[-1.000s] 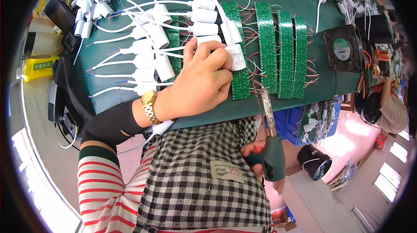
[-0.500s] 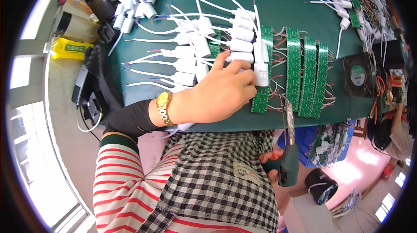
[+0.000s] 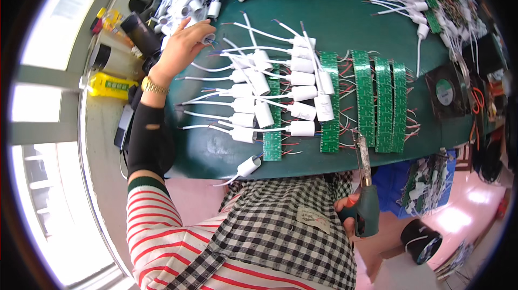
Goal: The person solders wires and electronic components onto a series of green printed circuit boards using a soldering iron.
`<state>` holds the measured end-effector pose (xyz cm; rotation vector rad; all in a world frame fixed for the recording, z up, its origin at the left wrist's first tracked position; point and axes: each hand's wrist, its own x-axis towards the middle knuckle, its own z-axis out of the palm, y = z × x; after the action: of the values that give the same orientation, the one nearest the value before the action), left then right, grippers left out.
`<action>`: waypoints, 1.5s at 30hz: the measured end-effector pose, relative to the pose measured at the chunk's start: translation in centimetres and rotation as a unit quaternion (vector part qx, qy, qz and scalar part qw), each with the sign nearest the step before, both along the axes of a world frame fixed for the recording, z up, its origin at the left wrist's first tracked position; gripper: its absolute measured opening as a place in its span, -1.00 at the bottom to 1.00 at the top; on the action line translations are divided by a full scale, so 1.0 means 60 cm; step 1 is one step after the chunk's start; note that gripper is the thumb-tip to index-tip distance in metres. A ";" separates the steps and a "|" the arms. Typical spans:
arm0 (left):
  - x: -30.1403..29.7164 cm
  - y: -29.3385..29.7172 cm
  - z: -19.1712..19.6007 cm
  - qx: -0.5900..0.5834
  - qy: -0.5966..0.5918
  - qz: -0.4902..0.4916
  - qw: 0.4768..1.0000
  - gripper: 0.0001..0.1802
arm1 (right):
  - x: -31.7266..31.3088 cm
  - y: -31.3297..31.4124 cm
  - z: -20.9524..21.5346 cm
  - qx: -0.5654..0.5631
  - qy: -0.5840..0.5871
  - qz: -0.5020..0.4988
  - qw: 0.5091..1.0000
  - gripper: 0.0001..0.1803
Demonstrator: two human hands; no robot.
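The left hand (image 3: 181, 47) reaches to the far left of the green counter (image 3: 216, 149), fingers spread and curled over a heap of small white plastic cylinders with white leads (image 3: 199, 4), its fingertips resting on one at the heap's near edge; whether it pinches that piece cannot be told. A gold wristwatch (image 3: 154, 86) sits on that wrist above a black sleeve.

The right hand (image 3: 348, 211) is below the counter's near edge, closed around the dark green handle of a soldering iron (image 3: 366, 182). The iron's long axis runs almost straight away from the person, slightly tilted leftward, handle low and metal tip pointing up onto the counter, ending just beside the long green circuit-board strips (image 3: 377, 101). These strips lie side by side, their long axes running near to far.

Left of them, a row of white cylinders with wires (image 3: 270, 101) lies across further green strips, bodies towards the right and leads trailing left. A black square fan (image 3: 445, 93) sits at the right.
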<state>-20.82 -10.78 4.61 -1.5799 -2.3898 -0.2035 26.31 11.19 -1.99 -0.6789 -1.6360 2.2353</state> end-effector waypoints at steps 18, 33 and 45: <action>0.375 0.176 -0.043 0.061 -0.230 -0.155 0.959 -0.78 | 0.005 -0.017 -0.015 -0.043 0.029 -0.044 0.998 -0.26; 0.373 0.200 -0.087 0.063 -0.219 -0.078 0.971 -0.85 | 0.015 -0.001 0.012 -0.043 -0.020 -0.001 0.999 -0.29; 0.371 0.202 -0.088 0.060 -0.220 -0.073 0.971 -0.82 | 0.057 -0.003 -0.038 -0.024 -0.096 0.072 0.992 -0.29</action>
<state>1.45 1.36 -0.64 -1.8048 -2.5079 -0.7896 29.76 10.99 -4.25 -0.8361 -1.7786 2.3806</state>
